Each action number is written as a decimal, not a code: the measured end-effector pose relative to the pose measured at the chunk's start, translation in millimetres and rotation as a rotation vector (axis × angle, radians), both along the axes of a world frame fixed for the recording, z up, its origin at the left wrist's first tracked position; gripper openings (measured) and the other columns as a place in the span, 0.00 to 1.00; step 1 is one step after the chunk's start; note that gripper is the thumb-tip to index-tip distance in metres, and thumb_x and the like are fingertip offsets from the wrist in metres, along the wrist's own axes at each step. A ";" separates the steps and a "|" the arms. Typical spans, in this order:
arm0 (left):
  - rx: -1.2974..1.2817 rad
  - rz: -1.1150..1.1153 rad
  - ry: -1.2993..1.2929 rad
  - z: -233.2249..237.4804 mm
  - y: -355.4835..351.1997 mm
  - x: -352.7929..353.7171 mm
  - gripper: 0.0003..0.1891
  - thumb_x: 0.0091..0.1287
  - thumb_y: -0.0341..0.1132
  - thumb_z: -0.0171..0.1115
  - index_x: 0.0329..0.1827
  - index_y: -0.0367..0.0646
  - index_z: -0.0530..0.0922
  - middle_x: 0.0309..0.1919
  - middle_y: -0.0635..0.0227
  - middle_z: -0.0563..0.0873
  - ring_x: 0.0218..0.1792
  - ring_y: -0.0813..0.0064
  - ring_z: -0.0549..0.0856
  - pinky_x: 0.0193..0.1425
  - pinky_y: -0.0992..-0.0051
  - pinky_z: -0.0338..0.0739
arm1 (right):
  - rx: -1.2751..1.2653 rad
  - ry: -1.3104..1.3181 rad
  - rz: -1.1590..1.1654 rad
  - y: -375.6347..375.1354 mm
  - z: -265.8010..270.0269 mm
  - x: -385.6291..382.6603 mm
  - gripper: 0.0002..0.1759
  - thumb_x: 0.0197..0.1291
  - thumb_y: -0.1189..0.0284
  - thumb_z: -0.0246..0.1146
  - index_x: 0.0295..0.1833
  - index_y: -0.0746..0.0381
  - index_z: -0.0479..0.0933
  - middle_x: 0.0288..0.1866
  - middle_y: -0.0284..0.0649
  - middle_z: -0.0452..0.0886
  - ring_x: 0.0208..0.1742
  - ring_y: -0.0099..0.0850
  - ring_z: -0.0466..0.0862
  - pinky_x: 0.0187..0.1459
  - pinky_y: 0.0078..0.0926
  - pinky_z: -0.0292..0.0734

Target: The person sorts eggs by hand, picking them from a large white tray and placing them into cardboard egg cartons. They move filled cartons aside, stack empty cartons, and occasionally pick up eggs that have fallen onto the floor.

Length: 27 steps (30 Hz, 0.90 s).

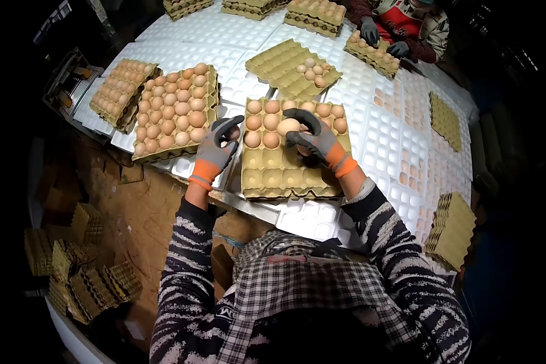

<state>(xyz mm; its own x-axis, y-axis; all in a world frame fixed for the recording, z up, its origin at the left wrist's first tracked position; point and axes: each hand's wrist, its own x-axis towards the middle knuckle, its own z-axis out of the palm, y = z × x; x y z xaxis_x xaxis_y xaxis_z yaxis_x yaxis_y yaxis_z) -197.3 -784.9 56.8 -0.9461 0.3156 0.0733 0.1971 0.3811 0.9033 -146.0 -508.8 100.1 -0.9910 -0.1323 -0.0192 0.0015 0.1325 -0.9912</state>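
Observation:
In front of me an egg tray (265, 178) of moulded pulp lies on the table, its far rows filled with brown eggs (253, 139) and its near rows bare. My right hand (321, 142), in a grey and orange glove, is over the tray, closed with thumb and fingers around a pale egg (288, 126). Another egg shows partly beneath its thumb. Left of the tray, my left hand (215, 150) curls its gloved fingers around an egg (232, 133), partly hidden in shadow. Beside that hand a tilted tray of eggs (182, 109) rests on stacked trays.
White dimpled trays (203, 56) cover the table. A pulp tray (279, 60) with several pale eggs lies beyond mine. A co-worker's gloved hands (370, 31) handle another egg tray (373, 56). Stacked empty trays (452, 230) stand at right; more trays (94, 288) lie on the floor at left.

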 end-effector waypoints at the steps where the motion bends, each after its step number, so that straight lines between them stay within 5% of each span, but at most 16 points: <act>1: -0.377 -0.042 0.247 2.9 8.0 -3.2 0.30 0.61 0.35 0.72 0.70 0.61 0.78 0.57 0.63 0.82 0.51 0.63 0.86 0.53 0.65 0.84 | -0.059 -0.001 0.036 0.3 7.7 -5.6 0.26 0.58 0.65 0.76 0.61 0.58 0.80 0.46 0.30 0.86 0.42 0.21 0.82 0.40 0.20 0.79; 2: -0.509 -0.036 0.304 6.0 17.6 4.0 0.30 0.58 0.42 0.75 0.67 0.64 0.80 0.59 0.61 0.81 0.60 0.55 0.82 0.63 0.61 0.79 | 0.137 -0.029 0.136 -0.7 18.6 -10.4 0.27 0.58 0.63 0.75 0.62 0.57 0.80 0.45 0.34 0.86 0.41 0.26 0.83 0.43 0.25 0.81; 3: -0.695 -0.056 0.285 9.5 27.2 0.5 0.27 0.57 0.43 0.75 0.63 0.61 0.83 0.58 0.63 0.80 0.58 0.56 0.83 0.61 0.61 0.80 | 0.511 0.232 0.205 -3.5 -3.8 -27.5 0.23 0.60 0.60 0.70 0.59 0.57 0.82 0.47 0.40 0.85 0.44 0.33 0.85 0.45 0.33 0.82; 5: -0.786 -0.028 0.180 11.1 40.5 -6.1 0.27 0.55 0.42 0.77 0.61 0.59 0.84 0.58 0.64 0.81 0.56 0.55 0.84 0.60 0.61 0.81 | 1.264 0.287 0.153 -38.6 3.4 -25.0 0.20 0.62 0.55 0.65 0.54 0.54 0.83 0.51 0.45 0.84 0.49 0.40 0.86 0.46 0.40 0.82; 6: -0.631 -0.024 0.175 -0.5 37.1 -12.7 0.27 0.54 0.42 0.78 0.60 0.57 0.84 0.57 0.65 0.82 0.54 0.57 0.85 0.58 0.62 0.81 | 1.419 0.305 0.085 -46.1 -39.3 -41.6 0.17 0.62 0.53 0.63 0.51 0.48 0.82 0.53 0.45 0.83 0.51 0.39 0.87 0.46 0.41 0.81; 9: -0.147 0.020 0.186 -20.6 17.5 -10.7 0.27 0.53 0.39 0.80 0.58 0.48 0.84 0.47 0.66 0.86 0.46 0.67 0.87 0.49 0.68 0.83 | 1.340 0.261 0.134 -37.8 -32.1 -41.6 0.21 0.59 0.49 0.64 0.49 0.53 0.82 0.51 0.41 0.85 0.50 0.41 0.87 0.46 0.43 0.80; 11: 0.440 0.134 -0.258 8.3 11.6 27.7 0.23 0.62 0.40 0.75 0.58 0.42 0.82 0.44 0.66 0.86 0.41 0.74 0.85 0.43 0.74 0.81 | 0.853 0.231 0.202 0.4 7.6 -20.4 0.28 0.61 0.50 0.67 0.59 0.57 0.81 0.53 0.41 0.85 0.50 0.39 0.87 0.45 0.39 0.80; 12: 0.624 0.069 -0.332 3.1 4.4 43.4 0.22 0.67 0.40 0.70 0.61 0.41 0.81 0.45 0.66 0.85 0.41 0.75 0.84 0.41 0.75 0.80 | 0.441 -0.052 0.261 28.2 -8.1 -19.5 0.27 0.65 0.54 0.67 0.64 0.59 0.78 0.56 0.42 0.85 0.54 0.37 0.86 0.50 0.36 0.80; 14: 0.925 -0.080 -0.500 -15.8 -12.2 71.8 0.24 0.74 0.44 0.62 0.69 0.42 0.75 0.54 0.65 0.84 0.43 0.76 0.84 0.37 0.77 0.78 | -0.079 -0.085 0.315 75.8 -20.0 19.0 0.27 0.71 0.63 0.65 0.71 0.62 0.73 0.62 0.43 0.83 0.61 0.33 0.84 0.58 0.33 0.80; 17: 1.075 -0.010 -0.731 -31.7 -2.7 139.3 0.27 0.74 0.47 0.63 0.70 0.41 0.74 0.60 0.61 0.83 0.42 0.73 0.84 0.37 0.75 0.79 | -0.258 -0.040 0.287 116.8 -10.2 103.1 0.29 0.73 0.69 0.64 0.75 0.62 0.67 0.65 0.45 0.81 0.65 0.35 0.82 0.66 0.36 0.78; 18: 1.061 -0.075 -0.780 -33.5 5.6 159.9 0.28 0.74 0.48 0.63 0.69 0.40 0.75 0.58 0.61 0.84 0.41 0.73 0.84 0.37 0.74 0.80 | -0.314 -0.079 0.274 132.3 -22.6 126.5 0.29 0.72 0.69 0.64 0.75 0.62 0.67 0.65 0.44 0.81 0.63 0.36 0.83 0.66 0.37 0.79; 20: 0.737 -0.149 -0.639 -38.0 27.4 193.1 0.27 0.71 0.46 0.66 0.68 0.40 0.77 0.51 0.62 0.86 0.37 0.73 0.84 0.37 0.73 0.81 | -0.024 0.038 0.251 149.0 -35.7 173.9 0.28 0.71 0.66 0.66 0.72 0.64 0.71 0.62 0.43 0.83 0.51 0.30 0.86 0.57 0.33 0.83; 21: 0.558 -0.151 -0.577 -36.8 41.8 206.6 0.27 0.69 0.45 0.68 0.67 0.40 0.78 0.49 0.63 0.86 0.35 0.74 0.84 0.36 0.73 0.81 | -0.145 -0.295 0.178 158.7 -47.3 189.2 0.29 0.65 0.58 0.71 0.65 0.65 0.78 0.56 0.42 0.84 0.48 0.26 0.86 0.49 0.26 0.85; 23: 0.272 -0.045 -0.513 -43.5 77.3 223.5 0.31 0.55 0.33 0.81 0.64 0.43 0.81 0.50 0.66 0.86 0.41 0.70 0.87 0.41 0.69 0.82 | 0.109 -0.661 0.090 149.1 -66.6 208.2 0.31 0.63 0.50 0.70 0.62 0.60 0.81 0.53 0.44 0.85 0.48 0.30 0.87 0.52 0.30 0.83; 25: -0.111 -0.251 0.058 -62.4 103.3 228.9 0.32 0.51 0.31 0.82 0.63 0.47 0.82 0.55 0.65 0.84 0.48 0.64 0.87 0.47 0.66 0.83 | 0.706 -0.291 0.217 128.3 -85.9 226.2 0.33 0.60 0.39 0.67 0.61 0.50 0.82 0.53 0.42 0.84 0.53 0.35 0.85 0.55 0.34 0.81; 27: -0.428 -0.209 0.189 -76.1 121.9 239.7 0.29 0.53 0.32 0.80 0.61 0.52 0.83 0.59 0.63 0.82 0.52 0.59 0.86 0.50 0.65 0.83 | 1.077 -0.141 0.192 99.3 -112.2 244.7 0.32 0.58 0.36 0.64 0.62 0.43 0.80 0.62 0.36 0.75 0.61 0.35 0.81 0.59 0.34 0.79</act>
